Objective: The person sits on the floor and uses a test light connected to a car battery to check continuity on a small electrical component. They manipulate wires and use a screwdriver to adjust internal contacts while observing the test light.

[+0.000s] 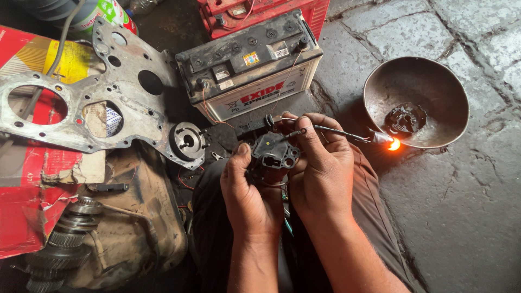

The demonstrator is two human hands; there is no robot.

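A: As both forearms come up from the bottom edge, which hand is nearer the black electrical part (274, 154)?

B: The left hand (247, 192). It is closed around the part from below and left, thumb up its left side. The part sits between the two hands, above the person's lap, touching both.

A: And the right hand (320, 163)?

B: Closed too. Its fingers wrap the part's right side, and thumb and forefinger pinch a thin test lead (339, 132) against its top.

A: Long axis of the lead?

B: Nearly level, running right and slightly down, away from the right hand. It ends at a small lit bulb (394, 144), glowing orange, just at the near rim of the metal bowl (434, 76).

A: Further out?

B: Thin wires rise from the hands to the battery (255, 65) on the stone floor (461, 206), just beyond the fingertips. A grey metal plate (116, 103) lies left of it, gears (68, 228) nearer, at lower left. Whether the wire ends clamp the terminals, cannot tell.
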